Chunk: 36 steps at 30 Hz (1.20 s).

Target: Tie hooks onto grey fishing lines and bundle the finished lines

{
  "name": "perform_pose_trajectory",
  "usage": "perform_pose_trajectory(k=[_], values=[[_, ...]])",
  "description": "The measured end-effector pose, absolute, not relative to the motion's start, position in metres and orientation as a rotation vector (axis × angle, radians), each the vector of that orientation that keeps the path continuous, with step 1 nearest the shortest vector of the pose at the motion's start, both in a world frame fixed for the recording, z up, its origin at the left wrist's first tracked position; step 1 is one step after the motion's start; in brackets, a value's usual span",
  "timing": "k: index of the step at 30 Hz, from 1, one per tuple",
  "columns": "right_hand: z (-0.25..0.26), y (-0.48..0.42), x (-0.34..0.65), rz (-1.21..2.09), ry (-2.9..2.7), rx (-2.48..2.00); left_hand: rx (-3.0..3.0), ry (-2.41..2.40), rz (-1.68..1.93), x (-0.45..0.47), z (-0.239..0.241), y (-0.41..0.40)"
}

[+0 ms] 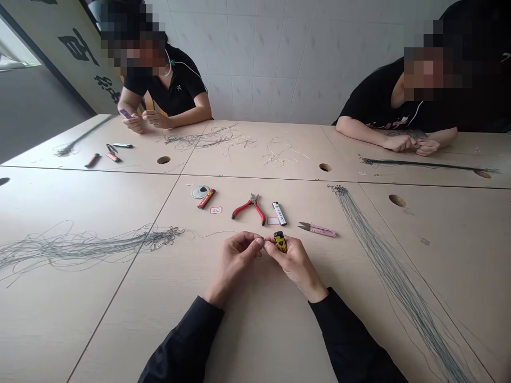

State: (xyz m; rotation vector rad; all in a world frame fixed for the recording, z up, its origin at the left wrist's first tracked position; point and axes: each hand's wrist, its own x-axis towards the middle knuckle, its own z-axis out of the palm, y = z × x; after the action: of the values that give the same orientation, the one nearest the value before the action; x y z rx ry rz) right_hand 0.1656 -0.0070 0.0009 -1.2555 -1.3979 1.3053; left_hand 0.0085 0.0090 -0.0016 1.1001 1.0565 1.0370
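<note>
My left hand (241,255) is closed in a pinch at the middle of the table. A thin cord (215,233) runs to it from the left; the very end between the fingertips is too small to make out. My right hand (290,261) is wrapped round a yellow and black lighter (280,242), its thumb and fingertip meeting those of my left hand. Beyond the hands lie red-handled pliers (252,206) with their handles spread, a white lighter (279,213) and pink thread snips (318,230).
A grey-green cord bundle (99,244) lies at left, another long bundle (383,260) at right. A red lighter (206,198) touches a round disc (199,192). Across the table, two people work with their hands near loose cords (207,137). Round holes (397,200) pierce the tabletop.
</note>
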Motion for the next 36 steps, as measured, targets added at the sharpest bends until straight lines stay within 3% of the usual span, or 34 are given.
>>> perform_pose_trajectory(k=[28, 36], values=[[0.004, -0.009, 0.166, 1.307, -1.376, -1.376, 1.161, 1.085, 1.048, 0.013, -0.004, 0.008], [-0.001, -0.007, 0.159, 1.146, -1.467, -1.491, 1.267, 1.045, 1.031, 0.012, -0.004, 0.003]])
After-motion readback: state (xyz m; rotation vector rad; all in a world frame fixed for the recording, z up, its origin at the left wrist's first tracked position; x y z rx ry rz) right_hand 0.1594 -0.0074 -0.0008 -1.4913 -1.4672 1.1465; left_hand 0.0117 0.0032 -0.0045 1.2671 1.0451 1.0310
